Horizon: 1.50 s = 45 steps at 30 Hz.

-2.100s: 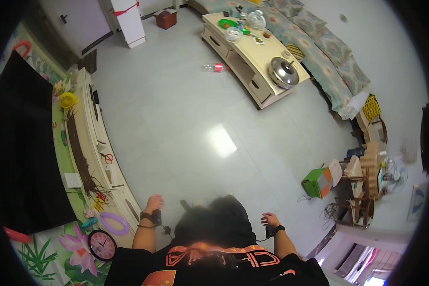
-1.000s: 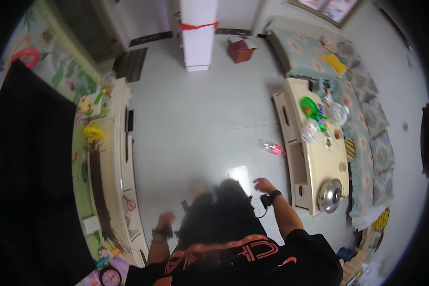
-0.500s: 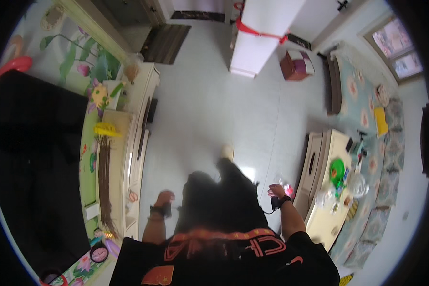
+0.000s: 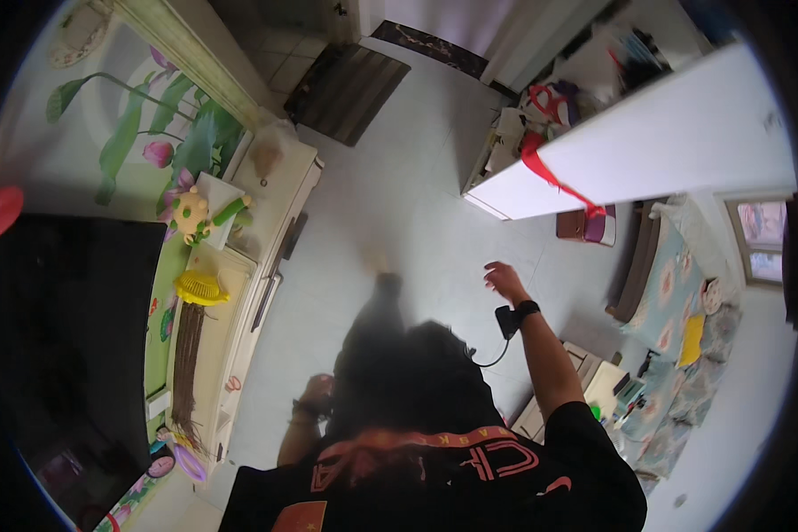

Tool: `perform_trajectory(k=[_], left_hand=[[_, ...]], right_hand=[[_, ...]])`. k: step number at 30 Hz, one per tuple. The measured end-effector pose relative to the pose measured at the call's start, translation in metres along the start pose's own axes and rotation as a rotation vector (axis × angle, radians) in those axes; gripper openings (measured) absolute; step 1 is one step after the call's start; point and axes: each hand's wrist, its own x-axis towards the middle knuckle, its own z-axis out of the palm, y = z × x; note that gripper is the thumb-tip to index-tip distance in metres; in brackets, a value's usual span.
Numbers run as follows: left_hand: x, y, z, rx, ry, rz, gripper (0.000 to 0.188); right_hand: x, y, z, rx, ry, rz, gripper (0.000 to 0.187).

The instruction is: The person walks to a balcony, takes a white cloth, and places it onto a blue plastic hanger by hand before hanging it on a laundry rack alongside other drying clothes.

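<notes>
Over the grey floor (image 4: 346, 222), my right hand (image 4: 506, 282) is raised ahead of my body, its fingers apart and loosely bent around nothing. A black strap with a small dark box (image 4: 508, 321) sits on that wrist, and a thin cable runs from it toward my trousers. Beside my left thigh hangs my left hand (image 4: 316, 391), dim and blurred, so its fingers are hard to make out. It too has a dark band at the wrist. One foot (image 4: 381, 266) reaches forward on the floor, smeared by motion.
A long cream cabinet (image 4: 279, 213) lines the left, below a large black television (image 4: 71, 355). Ahead on the right stands a tall white shelf unit (image 4: 629, 146) with a red ribbon (image 4: 541, 168). A dark striped mat (image 4: 350, 93) lies far ahead; a sofa (image 4: 661, 293) and coffee table (image 4: 598, 386) are at right.
I have stepped forward and turned somewhat left. The white shelf unit looks larger and further right, while the coffee table has dropped back. My right hand has swung forward and the left one back.
</notes>
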Motion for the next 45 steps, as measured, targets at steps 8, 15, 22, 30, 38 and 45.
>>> perform_trajectory(k=[8, 15, 22, 30, 38, 45], left_hand=[[0.265, 0.155, -0.201, -0.826, 0.141, -0.368, 0.018], [0.441, 0.291, -0.307, -0.415, 0.29, -0.29, 0.023], [0.499, 0.251, -0.326, -0.996, 0.096, -0.478, 0.024], [0.601, 0.335, -0.394, -1.179, 0.556, -0.62, 0.024], [0.761, 0.341, -0.566, -0.846, 0.505, -0.044, 0.023], [0.876, 0.462, -0.769, -1.162, 0.553, -0.152, 0.032]], right_hand=[[0.121, -0.09, -0.025, 0.046, -0.369, 0.255, 0.029], [0.297, -0.149, -0.074, 0.284, -0.394, 0.378, 0.029], [0.499, -0.248, -0.125, -0.339, -0.59, -0.32, 0.023], [0.701, -0.489, -0.115, -0.056, -0.505, 0.16, 0.024], [0.838, -0.709, -0.025, -0.195, -0.818, -0.078, 0.028], [0.987, -0.864, 0.076, 0.18, -1.01, -0.073, 0.027]])
